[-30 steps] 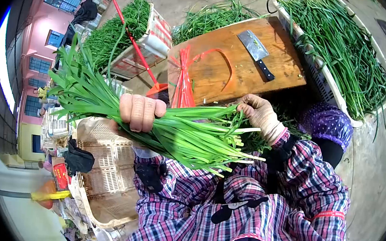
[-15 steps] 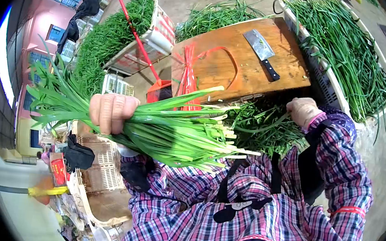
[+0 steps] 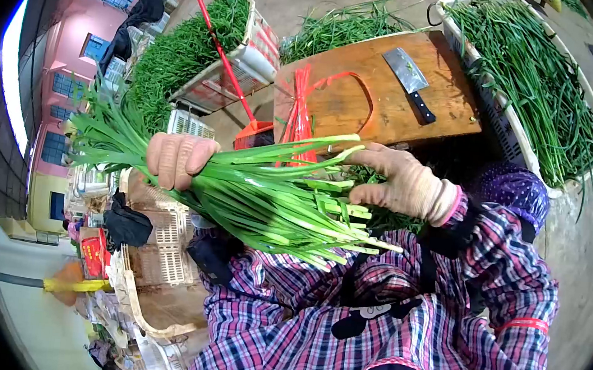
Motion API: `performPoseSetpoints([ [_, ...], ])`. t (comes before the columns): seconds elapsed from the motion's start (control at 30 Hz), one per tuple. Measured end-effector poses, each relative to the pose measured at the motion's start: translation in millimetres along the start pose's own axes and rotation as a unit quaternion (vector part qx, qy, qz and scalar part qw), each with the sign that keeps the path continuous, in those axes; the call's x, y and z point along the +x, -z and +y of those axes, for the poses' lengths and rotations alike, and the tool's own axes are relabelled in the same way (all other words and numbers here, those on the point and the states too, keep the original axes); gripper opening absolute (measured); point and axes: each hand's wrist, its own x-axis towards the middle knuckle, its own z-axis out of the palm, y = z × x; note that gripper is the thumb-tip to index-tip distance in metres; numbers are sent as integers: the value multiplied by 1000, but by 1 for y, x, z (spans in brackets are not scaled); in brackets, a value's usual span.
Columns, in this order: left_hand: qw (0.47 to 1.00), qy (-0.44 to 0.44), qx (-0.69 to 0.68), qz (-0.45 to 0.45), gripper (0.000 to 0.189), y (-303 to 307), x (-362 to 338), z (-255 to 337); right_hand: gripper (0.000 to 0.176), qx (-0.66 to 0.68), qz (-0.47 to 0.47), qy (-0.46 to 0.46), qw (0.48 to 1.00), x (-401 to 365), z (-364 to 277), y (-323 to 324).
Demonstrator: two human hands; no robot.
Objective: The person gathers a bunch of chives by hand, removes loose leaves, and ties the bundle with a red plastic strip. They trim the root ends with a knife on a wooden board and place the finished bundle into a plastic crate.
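Observation:
My gloved left hand [image 3: 180, 161] is wrapped around a thick bunch of garlic chives [image 3: 266, 200], held up sideways. Its green leaf tips fan out to the left, and the pale stalk ends point right. At those stalk ends is my gloved right hand [image 3: 401, 185], thumb and fingers apart, the fingertips close to or touching the upper stalks. Behind the bunch stands a wooden board [image 3: 418, 60] bearing a cleaver [image 3: 409, 78] with a black handle. Red ties [image 3: 300, 109] hang at the board's left edge. Loose greens below the board are partly hidden by my right hand.
A white crate [image 3: 525, 140] heaped with long greens stands at the right. Another crate of greens [image 3: 240, 63] is at the back left, with a red long-handled dustpan [image 3: 253, 133] beside it. An emptied-looking basket [image 3: 171, 244] lies lower left. More greens [image 3: 353, 25] lie behind the board.
My right hand has come left from beside the board to the stalk ends. The single long leaf it pinched is gone from its fingers. My left hand keeps its hold on the bunch.

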Motion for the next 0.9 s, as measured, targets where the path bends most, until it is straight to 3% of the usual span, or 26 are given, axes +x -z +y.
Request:
performPoseSetpoints([
  [0.03, 1000, 10, -7, -13, 13, 1, 0, 0, 56, 22, 25, 28, 999, 3, 0, -6],
  [0.07, 1000, 2, -17, 1, 11, 0, -2, -3, 58, 28, -8, -14, 999, 5, -7, -7],
  [0.1, 1000, 2, -14, 1, 11, 0, -2, -5, 54, 108, 7, 17, 994, 6, -11, -13],
  [0.17, 999, 18, -25, -14, 10, 5, -1, -9, 45, 217, 4, -10, 976, 8, -19, -22],
  [0.2, 999, 20, -29, -13, 8, 6, -1, -11, 29, 299, -1, -70, 952, 8, -22, -25],
  [0.3, 999, -11, -43, 28, 17, 2, -7, -13, 13, 263, 19, -78, 961, 1, -16, -15],
  [0.33, 999, -5, -35, 17, 18, 3, -7, -9, 10, 275, 6, -129, 953, -4, -15, -6],
  [0.37, 999, -5, -35, 18, 18, 2, -9, -3, 10, 253, 14, -84, 964, -10, 5, -5],
  [0.47, 998, -35, 15, 43, 20, -2, -12, 3, 15, 36, -74, -148, 986, -41, 40, 24],
  [0.53, 997, -45, 16, 57, 20, -2, -14, 3, 13, -174, -161, -143, 961, -60, 51, 47],
  [0.57, 996, -55, 16, 71, 21, -3, -15, 4, 11, -285, -214, -129, 925, -66, 53, 55],
  [0.6, 994, -65, 17, 84, 22, -3, -15, 5, 15, -421, -291, -166, 843, -67, 56, 57],
  [0.63, 994, -64, 17, 85, 22, -1, -14, 6, 25, -452, -357, -216, 789, -64, 60, 58],
  [0.7, 999, -42, 5, 30, 22, 7, -10, 7, 37, -372, -147, -93, 912, -76, 56, 58],
  [0.77, 1000, -23, 4, 9, 17, 12, -7, 4, 45, -133, -46, -70, 988, -61, 32, 50],
  [0.83, 999, 14, 0, -38, 12, 17, -1, 0, 33, 34, 4, -102, 994, -45, 7, 36],
  [0.9, 999, 28, 0, -32, 13, 21, 2, 0, 31, 112, -42, -174, 977, -26, -25, 27],
])
